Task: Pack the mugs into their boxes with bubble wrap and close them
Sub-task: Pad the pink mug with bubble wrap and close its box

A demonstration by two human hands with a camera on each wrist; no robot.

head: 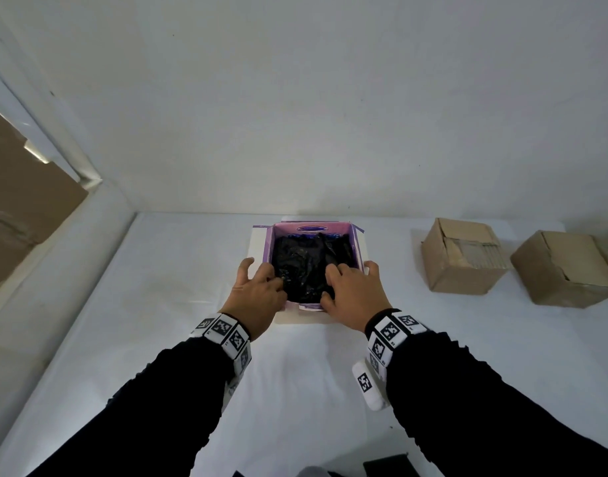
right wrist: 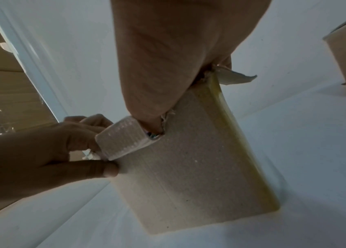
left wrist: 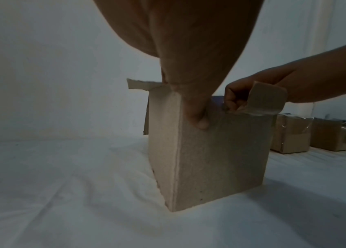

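We stand over an open box [head: 314, 232], purple-lined inside and plain matt cardboard outside, square on the creased white sheet [head: 158, 304]. Crinkled, glossy black wrap [head: 306, 266] fills it. Our left hand [head: 258, 297] curls over the near left rim, thumb on the outer wall; our right hand [head: 354, 297] presses the wrap and hooks the near flap [left wrist: 267, 100]. Two taped brown boxes [head: 462, 256] sit well to the right.

Open box [head: 354, 242] purple inside, black wrap [head: 306, 266], two brown boxes [head: 461, 256], white cloth [head: 158, 304], b/w checker wristbands [head: 227, 333]
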